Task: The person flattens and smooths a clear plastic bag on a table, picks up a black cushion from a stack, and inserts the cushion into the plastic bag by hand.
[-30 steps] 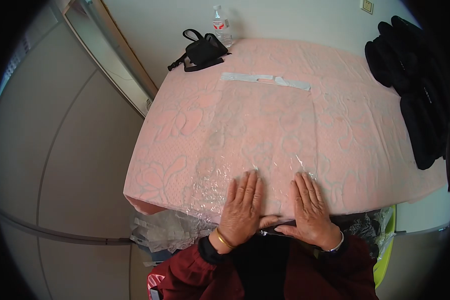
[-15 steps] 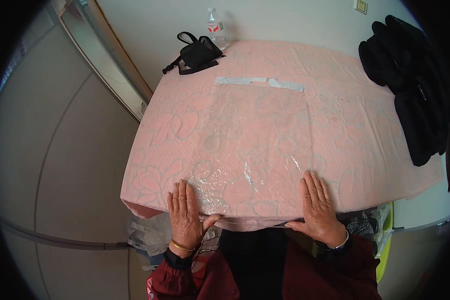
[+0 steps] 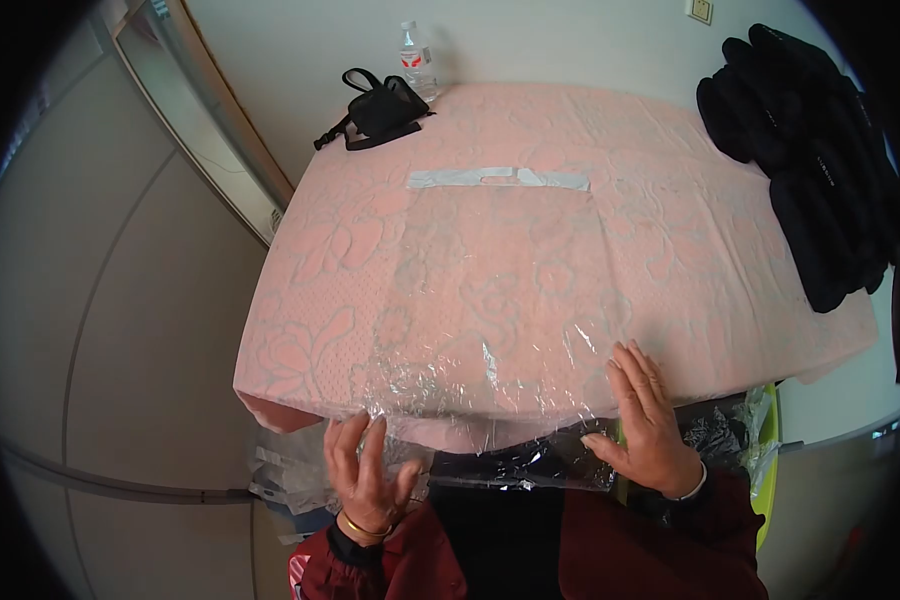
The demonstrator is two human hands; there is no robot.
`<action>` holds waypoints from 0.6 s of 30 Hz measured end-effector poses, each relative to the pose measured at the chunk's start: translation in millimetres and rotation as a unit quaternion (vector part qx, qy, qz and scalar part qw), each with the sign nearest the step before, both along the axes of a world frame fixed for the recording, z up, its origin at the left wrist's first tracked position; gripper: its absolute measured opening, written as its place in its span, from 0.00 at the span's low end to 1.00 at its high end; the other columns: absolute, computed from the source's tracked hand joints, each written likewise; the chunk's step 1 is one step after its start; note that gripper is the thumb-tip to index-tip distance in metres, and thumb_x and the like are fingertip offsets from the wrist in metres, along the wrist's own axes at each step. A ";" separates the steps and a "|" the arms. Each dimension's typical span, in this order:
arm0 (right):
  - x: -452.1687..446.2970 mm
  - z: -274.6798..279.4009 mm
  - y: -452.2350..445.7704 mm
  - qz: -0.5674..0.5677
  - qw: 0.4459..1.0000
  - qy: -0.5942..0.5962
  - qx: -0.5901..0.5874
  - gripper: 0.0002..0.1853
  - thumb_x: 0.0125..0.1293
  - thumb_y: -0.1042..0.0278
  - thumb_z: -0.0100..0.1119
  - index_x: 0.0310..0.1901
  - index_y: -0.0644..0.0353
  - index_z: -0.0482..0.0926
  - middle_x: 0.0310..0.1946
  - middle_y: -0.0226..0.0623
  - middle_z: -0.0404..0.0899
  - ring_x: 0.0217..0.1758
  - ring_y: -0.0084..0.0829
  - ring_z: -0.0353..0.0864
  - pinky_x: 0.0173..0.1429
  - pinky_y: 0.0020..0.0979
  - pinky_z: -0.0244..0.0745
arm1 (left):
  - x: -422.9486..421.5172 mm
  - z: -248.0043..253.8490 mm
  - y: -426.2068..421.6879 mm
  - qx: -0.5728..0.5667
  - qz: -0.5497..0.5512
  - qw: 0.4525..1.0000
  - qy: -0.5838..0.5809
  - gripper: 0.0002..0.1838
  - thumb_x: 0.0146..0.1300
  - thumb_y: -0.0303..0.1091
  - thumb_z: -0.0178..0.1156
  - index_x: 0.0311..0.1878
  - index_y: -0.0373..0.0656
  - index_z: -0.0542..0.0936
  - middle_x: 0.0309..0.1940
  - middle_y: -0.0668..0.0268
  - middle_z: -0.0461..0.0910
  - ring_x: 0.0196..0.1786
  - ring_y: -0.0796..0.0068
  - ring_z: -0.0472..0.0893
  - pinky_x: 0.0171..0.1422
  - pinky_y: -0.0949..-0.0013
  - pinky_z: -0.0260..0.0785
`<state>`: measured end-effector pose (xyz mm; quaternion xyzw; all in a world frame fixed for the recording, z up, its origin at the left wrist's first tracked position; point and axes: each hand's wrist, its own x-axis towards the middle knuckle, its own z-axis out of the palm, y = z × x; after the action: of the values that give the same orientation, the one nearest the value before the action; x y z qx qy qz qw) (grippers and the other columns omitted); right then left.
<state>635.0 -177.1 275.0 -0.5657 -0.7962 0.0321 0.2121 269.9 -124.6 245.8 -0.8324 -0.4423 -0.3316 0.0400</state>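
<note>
Clear bag (image 3: 490, 310) lies flat on the pink cloth (image 3: 310, 250), roughly mid-table. Its white strip (image 3: 550, 181), with a slot in it, is at the far end; the bag's near end hangs over the near edge, crinkled and shiny.

Left hand (image 3: 365, 478): at the near edge, by the bag's near left corner. Fingers bent and slightly apart, thumb off to the right. Can't tell if they pinch the film.

Right hand (image 3: 653, 430): at the near edge, just beside the bag's right side. Fingers straight and close together, thumb spread wide toward the bag. No grip visible; can't tell if the thumb touches film.

Around: bottle (image 3: 417, 68) upright at far left, black pouch (image 3: 382, 110) just in front of it, strap lying on the cloth. Black padded garment (image 3: 815, 170) at far right, draped toward the right edge. Green bin (image 3: 769, 480) low at near right, plastic (image 3: 288, 468) low at near left.
</note>
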 end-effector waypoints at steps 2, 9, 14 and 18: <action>-23.1 -1.1 15.6 0.018 1.000 0.016 0.010 0.52 0.60 0.44 0.70 0.72 0.78 0.58 0.76 0.65 0.54 0.82 0.61 0.49 0.82 0.58 0.43 | 38.8 15.3 12.1 0.003 -0.042 0.999 0.002 0.41 0.68 0.59 0.61 0.71 0.33 0.69 0.70 0.44 0.68 0.73 0.41 0.66 0.78 0.38 0.53; -44.3 -25.3 36.3 0.022 0.999 -0.028 0.019 0.57 0.47 0.53 0.79 0.73 0.77 0.58 0.76 0.62 0.55 0.82 0.56 0.52 0.83 0.55 0.45 | 127.3 -14.1 34.5 -0.087 -0.135 0.984 0.077 0.50 0.63 0.64 0.61 0.75 0.30 0.62 0.77 0.45 0.61 0.80 0.44 0.58 0.81 0.40 0.47; -5.7 -23.6 34.8 -0.052 0.994 -0.100 -0.002 0.61 0.41 0.56 0.82 0.73 0.76 0.57 0.77 0.60 0.55 0.83 0.54 0.51 0.83 0.55 0.44 | 76.3 -22.9 59.4 -0.055 -0.050 0.989 0.130 0.57 0.56 0.71 0.61 0.75 0.30 0.63 0.75 0.46 0.63 0.79 0.46 0.62 0.81 0.42 0.49; 3.1 -19.7 33.9 -0.071 0.990 -0.124 -0.023 0.62 0.39 0.58 0.84 0.73 0.76 0.57 0.78 0.60 0.54 0.83 0.54 0.51 0.83 0.55 0.44 | 27.9 -15.3 78.7 -0.062 -0.001 0.986 0.158 0.60 0.52 0.74 0.61 0.74 0.30 0.63 0.75 0.46 0.64 0.78 0.46 0.63 0.81 0.42 0.50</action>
<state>638.1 -143.2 255.3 -0.6252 -0.7731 -0.0352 0.1008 297.7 -45.8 230.5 -0.8755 -0.4493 -0.1682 0.0577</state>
